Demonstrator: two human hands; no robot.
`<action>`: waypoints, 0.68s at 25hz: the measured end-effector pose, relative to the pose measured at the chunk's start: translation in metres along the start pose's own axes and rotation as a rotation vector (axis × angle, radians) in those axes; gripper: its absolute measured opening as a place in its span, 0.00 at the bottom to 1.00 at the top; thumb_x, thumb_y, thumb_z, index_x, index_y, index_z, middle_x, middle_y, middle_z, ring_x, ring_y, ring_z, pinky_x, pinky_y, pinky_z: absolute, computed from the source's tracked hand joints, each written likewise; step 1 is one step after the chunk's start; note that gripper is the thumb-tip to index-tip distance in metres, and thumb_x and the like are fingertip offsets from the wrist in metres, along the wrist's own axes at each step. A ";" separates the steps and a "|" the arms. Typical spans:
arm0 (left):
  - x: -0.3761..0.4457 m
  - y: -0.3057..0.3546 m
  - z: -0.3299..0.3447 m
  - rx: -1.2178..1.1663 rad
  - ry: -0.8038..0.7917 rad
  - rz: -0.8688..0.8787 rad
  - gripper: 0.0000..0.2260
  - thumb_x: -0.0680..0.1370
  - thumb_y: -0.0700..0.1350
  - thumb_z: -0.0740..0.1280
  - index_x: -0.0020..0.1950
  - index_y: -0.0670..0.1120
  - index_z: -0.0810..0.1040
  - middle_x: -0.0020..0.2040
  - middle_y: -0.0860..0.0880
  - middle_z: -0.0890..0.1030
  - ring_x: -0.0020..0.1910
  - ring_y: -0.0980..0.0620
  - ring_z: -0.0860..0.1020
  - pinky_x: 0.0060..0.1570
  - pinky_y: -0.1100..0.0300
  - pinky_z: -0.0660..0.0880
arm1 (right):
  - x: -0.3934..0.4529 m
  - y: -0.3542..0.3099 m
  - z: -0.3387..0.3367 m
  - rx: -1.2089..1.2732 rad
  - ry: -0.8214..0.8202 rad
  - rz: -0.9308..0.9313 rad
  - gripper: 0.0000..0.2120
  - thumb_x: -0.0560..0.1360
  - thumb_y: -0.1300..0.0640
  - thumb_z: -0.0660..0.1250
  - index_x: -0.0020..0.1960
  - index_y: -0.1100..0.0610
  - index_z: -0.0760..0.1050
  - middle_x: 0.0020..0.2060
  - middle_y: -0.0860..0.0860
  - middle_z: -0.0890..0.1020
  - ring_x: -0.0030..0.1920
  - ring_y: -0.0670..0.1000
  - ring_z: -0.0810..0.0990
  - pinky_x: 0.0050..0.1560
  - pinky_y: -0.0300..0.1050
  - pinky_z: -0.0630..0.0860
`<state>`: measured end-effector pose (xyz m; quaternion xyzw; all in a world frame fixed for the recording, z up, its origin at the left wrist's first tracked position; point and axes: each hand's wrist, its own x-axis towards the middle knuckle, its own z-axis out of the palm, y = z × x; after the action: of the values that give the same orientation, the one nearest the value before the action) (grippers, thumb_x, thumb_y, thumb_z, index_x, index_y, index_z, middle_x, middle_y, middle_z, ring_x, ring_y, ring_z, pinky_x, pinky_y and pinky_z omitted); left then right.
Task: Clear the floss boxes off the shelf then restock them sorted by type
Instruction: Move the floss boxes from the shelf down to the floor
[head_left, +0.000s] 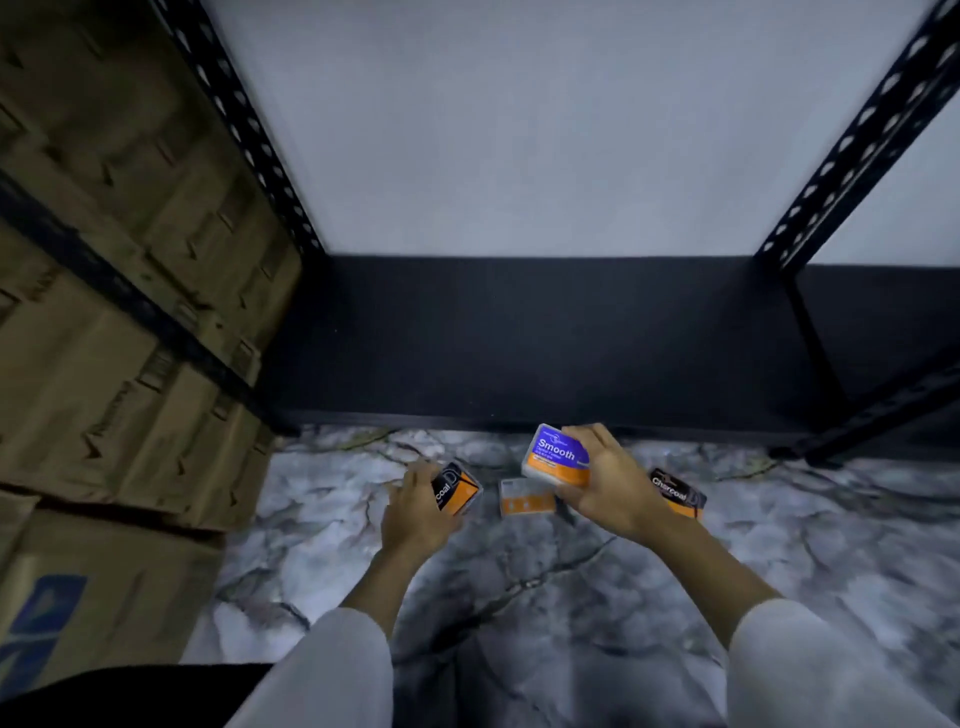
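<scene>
Blue "Smooth" floss box (558, 456): blue top, orange band below, pale rim; tilted, face up toward camera, raised above floor just in front of shelf edge; black "Charcoal" floss box (457, 489): black and orange, tilted on edge, left of blue one; second "Charcoal" box (678, 493): black and orange, on marble floor at right, partly hidden; pale box with orange strip (525, 498): flat on floor between the two, label blurred; black shelf (545, 338): bare board.

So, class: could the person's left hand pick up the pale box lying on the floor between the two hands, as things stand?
Probably not yet. The left hand already holds a Charcoal box, so its fingers are occupied, though the pale box lies close beside it with nothing covering it.
</scene>
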<state>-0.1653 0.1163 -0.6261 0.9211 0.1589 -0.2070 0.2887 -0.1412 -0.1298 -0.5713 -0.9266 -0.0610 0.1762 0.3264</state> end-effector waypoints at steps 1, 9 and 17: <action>0.009 -0.009 0.011 -0.003 -0.019 -0.020 0.32 0.67 0.46 0.76 0.68 0.50 0.67 0.63 0.47 0.71 0.62 0.43 0.69 0.54 0.49 0.74 | 0.008 0.006 0.012 -0.010 -0.022 0.008 0.35 0.68 0.49 0.73 0.71 0.54 0.63 0.60 0.48 0.70 0.57 0.50 0.74 0.56 0.48 0.74; 0.049 -0.050 0.062 0.061 0.001 0.015 0.30 0.71 0.48 0.73 0.71 0.50 0.67 0.66 0.48 0.72 0.62 0.43 0.67 0.51 0.49 0.74 | 0.049 0.021 0.073 -0.228 -0.124 -0.054 0.35 0.73 0.43 0.68 0.73 0.56 0.58 0.67 0.52 0.68 0.68 0.53 0.66 0.72 0.47 0.58; 0.064 -0.048 0.070 0.027 -0.034 0.077 0.30 0.71 0.49 0.74 0.71 0.52 0.68 0.66 0.51 0.73 0.63 0.45 0.68 0.52 0.50 0.75 | 0.072 0.032 0.095 -0.466 -0.223 -0.103 0.37 0.75 0.41 0.64 0.75 0.57 0.55 0.71 0.54 0.66 0.71 0.55 0.64 0.75 0.48 0.51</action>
<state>-0.1505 0.1232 -0.7310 0.9267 0.1158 -0.2134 0.2867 -0.1094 -0.0828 -0.6806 -0.9474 -0.1824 0.2415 0.1042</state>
